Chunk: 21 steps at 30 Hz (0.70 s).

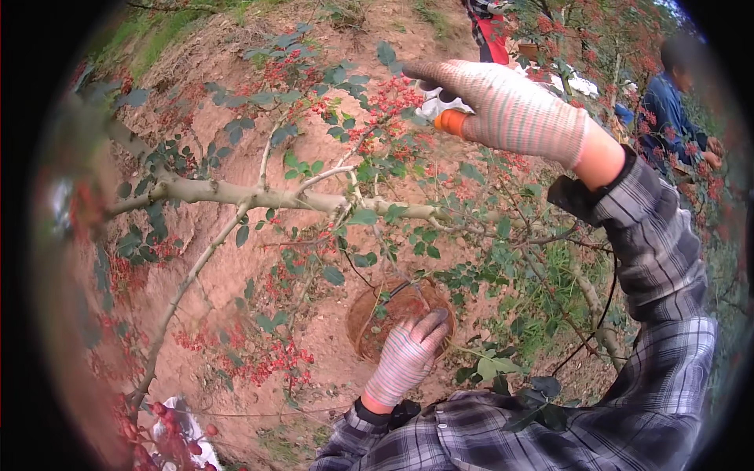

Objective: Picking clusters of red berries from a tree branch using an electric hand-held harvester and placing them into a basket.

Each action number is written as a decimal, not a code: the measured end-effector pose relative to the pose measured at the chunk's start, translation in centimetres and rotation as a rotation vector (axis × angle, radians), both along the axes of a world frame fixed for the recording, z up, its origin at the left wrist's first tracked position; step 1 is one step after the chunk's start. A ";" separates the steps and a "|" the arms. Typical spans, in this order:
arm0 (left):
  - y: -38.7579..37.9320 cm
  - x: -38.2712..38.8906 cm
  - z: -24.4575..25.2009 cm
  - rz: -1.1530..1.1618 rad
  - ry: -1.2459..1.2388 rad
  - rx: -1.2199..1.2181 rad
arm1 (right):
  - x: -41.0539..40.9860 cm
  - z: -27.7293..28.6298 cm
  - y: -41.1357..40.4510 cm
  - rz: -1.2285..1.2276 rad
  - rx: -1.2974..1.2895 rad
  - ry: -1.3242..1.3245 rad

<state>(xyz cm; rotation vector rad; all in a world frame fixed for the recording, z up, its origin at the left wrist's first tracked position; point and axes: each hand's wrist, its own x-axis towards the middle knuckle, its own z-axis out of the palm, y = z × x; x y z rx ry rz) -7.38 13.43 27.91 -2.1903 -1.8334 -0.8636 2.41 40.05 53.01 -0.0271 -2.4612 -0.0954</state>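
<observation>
My right hand [509, 109], in a striped knit glove with dark fingertips, is raised beside a cluster of small red berries [393, 97]. An orange cover [450, 122] caps its thumb. Thumb and fingers stand apart, with nothing visible between them. Lower down, my left hand [406, 353], gloved alike, is over a round wicker basket [359, 324] with a dark handle [399, 288]. A thin twig [400, 271] runs down to its fingertips; whether they grip it is hidden. The berries look like Sichuan pepper.
A thick pale branch [294, 199] crosses in front of me, with a side branch [194, 274] sloping down left. More berry clusters [283, 362] hang low. A white sack [191, 435] lies lower left. A person in blue [668, 115] and another in red-and-dark trousers [492, 35] are farther off.
</observation>
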 end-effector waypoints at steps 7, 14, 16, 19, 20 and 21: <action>-0.9 1.6 0.2 0.149 0.037 -0.027 | -8.2 -2.4 3.7 0.049 -0.050 0.024; -0.8 2.4 0.0 0.189 -0.031 -0.012 | -9.5 -2.3 5.4 0.113 -0.276 0.023; -0.9 2.5 0.3 0.206 -0.021 -0.020 | -9.9 -2.6 5.9 0.077 -0.252 0.037; -0.8 2.6 0.3 0.201 -0.008 0.007 | -9.9 -2.7 5.9 0.055 -0.210 0.061; -0.7 2.6 0.3 0.187 -0.014 0.027 | -9.6 -2.5 5.8 0.049 -0.215 0.048; -0.7 2.6 0.3 0.181 -0.021 0.042 | -9.6 -2.5 5.6 0.051 -0.226 0.031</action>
